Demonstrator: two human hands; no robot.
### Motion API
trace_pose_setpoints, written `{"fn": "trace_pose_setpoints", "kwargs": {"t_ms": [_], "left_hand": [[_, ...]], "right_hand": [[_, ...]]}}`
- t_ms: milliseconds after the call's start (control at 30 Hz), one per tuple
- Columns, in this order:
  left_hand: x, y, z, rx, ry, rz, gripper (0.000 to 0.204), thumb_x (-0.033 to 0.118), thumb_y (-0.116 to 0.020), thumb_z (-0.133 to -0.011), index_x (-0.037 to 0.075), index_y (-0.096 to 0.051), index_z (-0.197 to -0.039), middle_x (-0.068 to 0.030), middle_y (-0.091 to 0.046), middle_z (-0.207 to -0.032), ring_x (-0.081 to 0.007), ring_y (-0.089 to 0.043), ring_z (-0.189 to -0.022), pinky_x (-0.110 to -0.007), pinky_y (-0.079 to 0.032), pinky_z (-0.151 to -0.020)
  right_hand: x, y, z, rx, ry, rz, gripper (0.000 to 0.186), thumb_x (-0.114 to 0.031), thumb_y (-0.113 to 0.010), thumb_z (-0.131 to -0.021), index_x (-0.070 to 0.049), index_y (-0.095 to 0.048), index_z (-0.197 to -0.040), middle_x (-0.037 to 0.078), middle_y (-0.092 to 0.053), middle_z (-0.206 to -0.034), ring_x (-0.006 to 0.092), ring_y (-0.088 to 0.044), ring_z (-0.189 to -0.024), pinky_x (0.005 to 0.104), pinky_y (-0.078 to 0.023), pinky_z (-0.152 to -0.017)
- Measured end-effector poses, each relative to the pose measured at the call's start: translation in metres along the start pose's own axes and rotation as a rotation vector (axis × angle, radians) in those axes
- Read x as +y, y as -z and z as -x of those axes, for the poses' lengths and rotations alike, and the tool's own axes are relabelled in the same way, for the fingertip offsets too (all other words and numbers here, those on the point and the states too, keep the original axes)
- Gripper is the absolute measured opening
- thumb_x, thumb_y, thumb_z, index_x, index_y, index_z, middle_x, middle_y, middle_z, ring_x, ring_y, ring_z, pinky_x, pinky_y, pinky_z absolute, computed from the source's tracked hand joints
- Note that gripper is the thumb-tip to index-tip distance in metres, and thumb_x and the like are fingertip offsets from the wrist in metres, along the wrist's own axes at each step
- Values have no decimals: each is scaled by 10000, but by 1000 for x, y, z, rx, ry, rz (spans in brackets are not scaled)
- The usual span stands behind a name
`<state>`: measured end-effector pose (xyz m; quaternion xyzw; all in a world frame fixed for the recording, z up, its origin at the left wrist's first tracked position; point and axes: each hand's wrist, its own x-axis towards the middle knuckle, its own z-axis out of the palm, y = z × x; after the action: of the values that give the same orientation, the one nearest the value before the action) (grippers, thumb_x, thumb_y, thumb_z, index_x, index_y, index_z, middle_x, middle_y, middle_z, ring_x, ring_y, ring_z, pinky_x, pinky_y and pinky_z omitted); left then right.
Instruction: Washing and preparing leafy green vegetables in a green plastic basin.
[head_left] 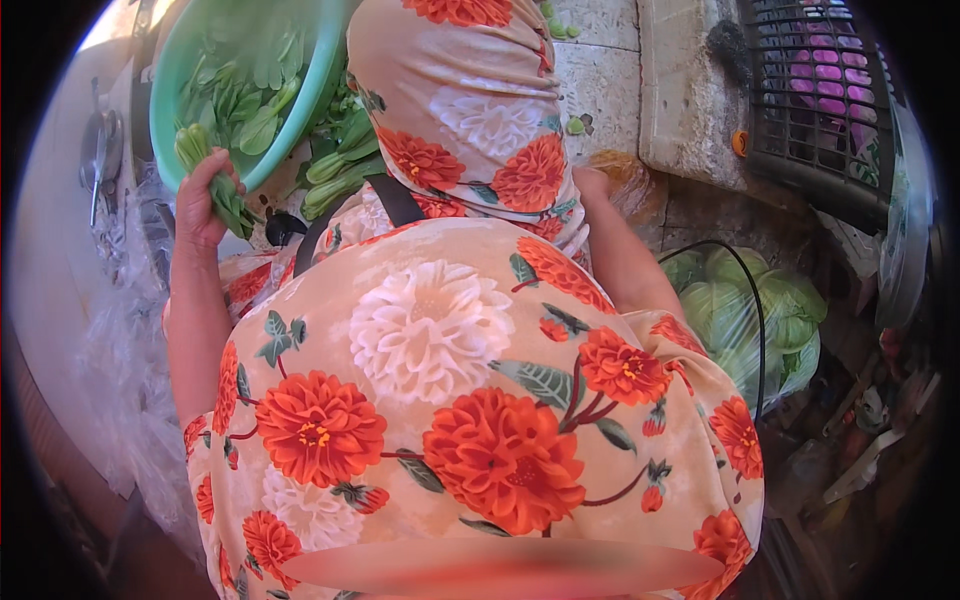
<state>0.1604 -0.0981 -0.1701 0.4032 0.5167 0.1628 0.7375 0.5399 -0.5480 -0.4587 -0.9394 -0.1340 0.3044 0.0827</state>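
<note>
My left hand [207, 200] is closed round a bunch of leafy greens [191, 147]. The pale stem ends stick up above my fingers, and the darker leaves hang below. That hand is just outside the near left rim of a light green plastic basin [168, 165]. More loose greens [262, 125] lie inside the basin. Beside it, on the floor, is a pile of greens [340, 165] with thick stalks, partly covered by my knee. My right forearm [625, 250] reaches forward along my leg. The fingers of my right hand are hidden behind the flowered cloth.
At the right lies a clear plastic bag of round green cabbages [740, 310], with a thin black cord [762, 330] looping over it. A black plastic crate [815, 110] stands at the upper right. Crumpled clear plastic [130, 350] lies on the left. Leaf scraps [575, 126] dot the tiles.
</note>
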Motion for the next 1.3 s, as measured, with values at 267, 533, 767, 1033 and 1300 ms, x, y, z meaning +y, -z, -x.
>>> {"fn": "trace_pose_setpoints", "kwargs": {"t_ms": [267, 533, 767, 1033, 1300], "left_hand": [[29, -13, 34, 48, -47, -4, 249, 176, -699, -833, 80, -555, -1013, 13, -540, -738, -119, -528, -615, -295, -462, -586], [11, 5, 41, 84, -13, 64, 285, 162, -697, -840, 77, -541, -1062, 25, -523, -737, -100, -503, -625, -277, -432, -588], [14, -19, 51, 91, -23, 27, 286, 164, -699, -833, 64, -548, -1055, 8, -536, -736, -115, -512, -612, -284, -440, -580], [10, -36, 72, 90, -13, 25, 267, 157, -687, -834, 63, -549, -1041, 2, -541, -729, -122, -517, -576, -283, -444, -559], [-3, 5, 57, 94, 14, 51, 251, 138, -686, -828, 63, -546, -1023, -12, -546, -734, -132, -537, -587, -283, -455, -558]], "right_hand": [[-143, 160, 3, -107, -213, -1175, 191, -169, -646, -820, -123, -530, -676, -22, -432, -566, 75, -359, -428, 242, -249, -374], [-206, 196, -67, -77, -79, -1196, 119, -187, -641, -870, -73, -611, -884, 15, -594, -733, 83, -471, -507, 223, -365, -415], [-174, 201, -46, -5, 86, -893, 205, -153, -586, -846, -47, -677, -996, 50, -660, -827, 151, -618, -626, 290, -490, -540], [-195, 235, -25, 460, 755, 169, 256, -232, -522, -833, -111, -684, -988, 146, -684, -987, 328, -643, -920, 459, -471, -876], [-139, 193, -33, -64, 434, 603, 288, -280, -521, -831, -109, -678, -1002, 174, -676, -1011, 351, -643, -952, 446, -502, -846]]}}
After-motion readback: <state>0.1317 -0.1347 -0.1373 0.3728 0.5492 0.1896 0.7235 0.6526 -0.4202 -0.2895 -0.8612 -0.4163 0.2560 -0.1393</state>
